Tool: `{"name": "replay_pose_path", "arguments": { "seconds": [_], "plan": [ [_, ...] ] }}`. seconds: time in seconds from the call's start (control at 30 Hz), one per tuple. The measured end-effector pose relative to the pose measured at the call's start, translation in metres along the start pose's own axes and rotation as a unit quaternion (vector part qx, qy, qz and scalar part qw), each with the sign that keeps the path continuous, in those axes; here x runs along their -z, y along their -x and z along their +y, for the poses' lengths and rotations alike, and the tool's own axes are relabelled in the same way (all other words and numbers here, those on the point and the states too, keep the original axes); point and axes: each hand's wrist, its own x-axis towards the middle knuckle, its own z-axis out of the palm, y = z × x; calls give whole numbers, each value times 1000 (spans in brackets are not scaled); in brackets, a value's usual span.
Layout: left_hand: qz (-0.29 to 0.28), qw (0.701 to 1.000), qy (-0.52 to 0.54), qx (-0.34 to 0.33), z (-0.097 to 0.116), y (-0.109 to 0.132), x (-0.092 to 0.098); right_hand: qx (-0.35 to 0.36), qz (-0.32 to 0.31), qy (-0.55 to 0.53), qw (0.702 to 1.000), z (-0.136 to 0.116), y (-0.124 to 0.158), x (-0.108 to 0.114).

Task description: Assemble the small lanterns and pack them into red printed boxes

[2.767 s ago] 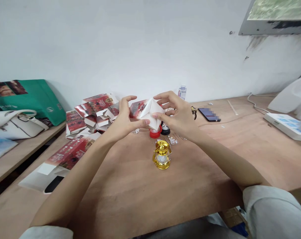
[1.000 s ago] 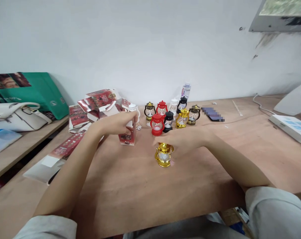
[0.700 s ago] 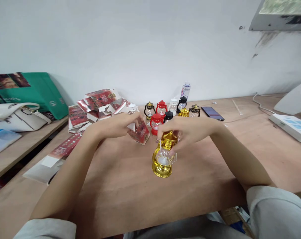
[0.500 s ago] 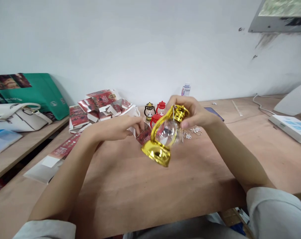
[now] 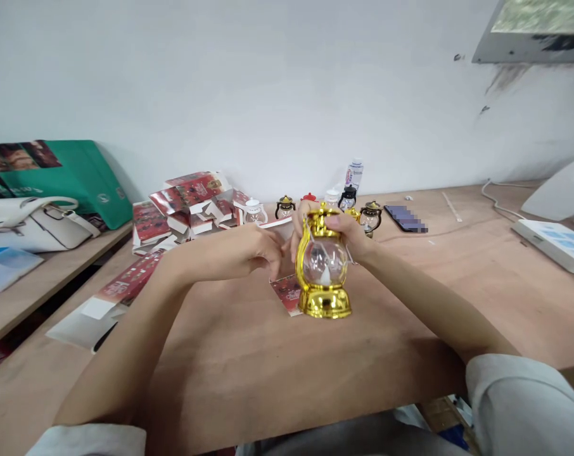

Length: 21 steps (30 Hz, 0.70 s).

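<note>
Lantern (image 5: pixel 325 272): gold, clear-globed, with a white candle shape inside; it is in the right hand, in front of the person, and looks lifted off the tabletop.
Long axis: close to upright, cap at the top, flared base at the bottom.
Right hand (image 5: pixel 352 234): closed on the lantern's cap, thumb on the near side; the nearer hand to it.
Left hand (image 5: pixel 258 250): apart from the right, fingers bent down and apparently gripping the box; some fingertips are hard to make out.
Box (image 5: pixel 286 293): red-printed, tilted, just left of the lantern and behind it, partly covered by it; whether the two touch, I cannot tell.
Lantern to box: lantern nearer the person and to the right, box between it and the left hand.
Behind: more small lamps, among them a white lamp (image 5: pixel 253 212) and a bronze lamp (image 5: pixel 370 218).
Left side: heaped cartons (image 5: pixel 192 196) on the wooden table (image 5: pixel 230 380).
</note>
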Motion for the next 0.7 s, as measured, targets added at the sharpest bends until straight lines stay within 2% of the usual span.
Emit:
{"name": "replay_pose_path", "arguments": {
  "seconds": [0.07,0.2,0.27,0.37,0.53,0.7],
  "plan": [
    [7,1000,8,-19,1,-2,0,27,-1,19,999,-6,4,2],
    [26,999,18,-24,2,-3,-1,15,-63,114,991,-21,11,6],
    [31,999,26,-23,2,-3,-1,16,-50,136,989,-28,14,11],
    [22,999,29,-15,2,-3,-2,17,3,143,990,-34,17,22],
    [8,999,45,1,2,0,0,-3,82,192,978,-26,13,42],
    [-19,998,64,14,4,4,2,-69,76,213,972,-21,10,45]
  ]
}}
